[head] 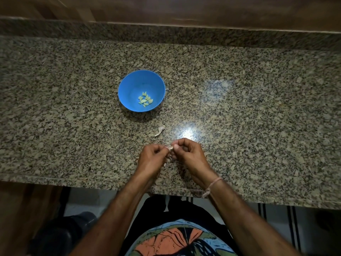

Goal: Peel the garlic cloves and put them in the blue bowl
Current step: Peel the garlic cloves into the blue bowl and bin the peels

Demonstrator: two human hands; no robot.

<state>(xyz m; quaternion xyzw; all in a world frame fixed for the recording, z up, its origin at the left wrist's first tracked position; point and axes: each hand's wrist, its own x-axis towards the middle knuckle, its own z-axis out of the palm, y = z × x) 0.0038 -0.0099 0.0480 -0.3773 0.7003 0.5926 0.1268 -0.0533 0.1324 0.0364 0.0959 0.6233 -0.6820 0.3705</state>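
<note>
A blue bowl [127, 89] stands on the granite counter, holding several pale peeled garlic cloves [145, 100]. Nearer to me, both hands meet over the counter's front part. My left hand [152, 158] and my right hand [188, 154] pinch one small garlic clove [170, 148] between their fingertips, its papery skin showing pale. Bits of loose skin [168, 159] hang just below the fingers. One unpeeled clove [160, 130] lies on the counter between the hands and the bowl.
The speckled granite counter [258, 108] runs the whole width, with a raised granite back ledge and a wooden wall behind. Its front edge [73, 180] lies just below my wrists. A bright light reflection sits right of the loose clove.
</note>
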